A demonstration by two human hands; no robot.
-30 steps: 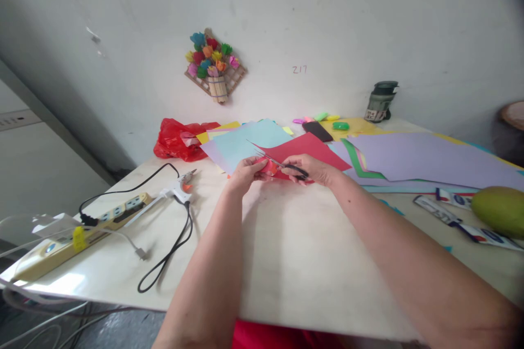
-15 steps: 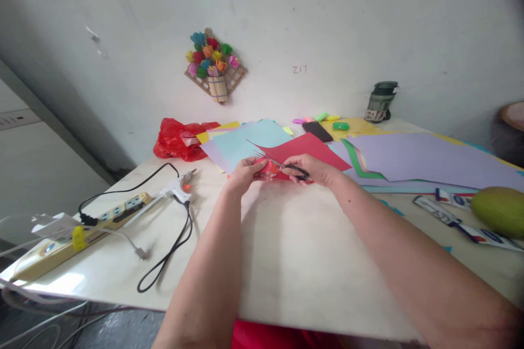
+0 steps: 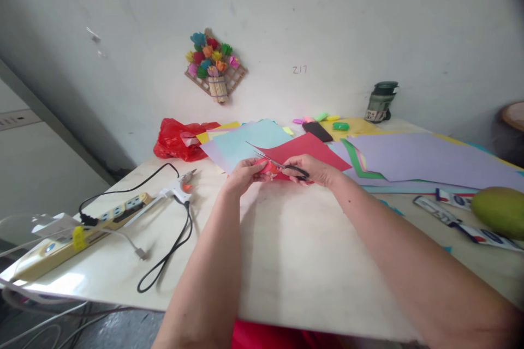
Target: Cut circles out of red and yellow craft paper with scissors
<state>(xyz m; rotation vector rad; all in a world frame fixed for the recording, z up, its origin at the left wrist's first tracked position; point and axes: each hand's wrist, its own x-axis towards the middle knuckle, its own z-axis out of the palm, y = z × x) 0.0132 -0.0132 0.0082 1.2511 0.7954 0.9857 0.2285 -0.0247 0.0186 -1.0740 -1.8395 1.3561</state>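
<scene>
My left hand (image 3: pixel 245 173) is closed on a small piece of red-orange paper (image 3: pixel 270 168), pinched between thumb and fingers. A pair of scissors (image 3: pixel 298 170) with black handles is in my right hand (image 3: pixel 307 166), its fingers wrapped round them. The blades point left and lie close over the small paper piece; whether they are cutting into it I cannot tell. Behind both hands lies a larger red sheet (image 3: pixel 309 147), partly hidden by the right hand. A light blue sheet (image 3: pixel 251 139) is farther back to the left.
On the left are a glue gun (image 3: pixel 180 190) with its black cord and a power strip (image 3: pixel 118 212). A red plastic bag (image 3: pixel 174 140) sits behind. To the right are purple sheets (image 3: pixel 426 155), glue tubes (image 3: pixel 438 210), and a green mango-like fruit (image 3: pixel 497 211).
Both hands stay almost in place. The scissors and the small red-orange piece have shifted only very slightly between the fingers.
</scene>
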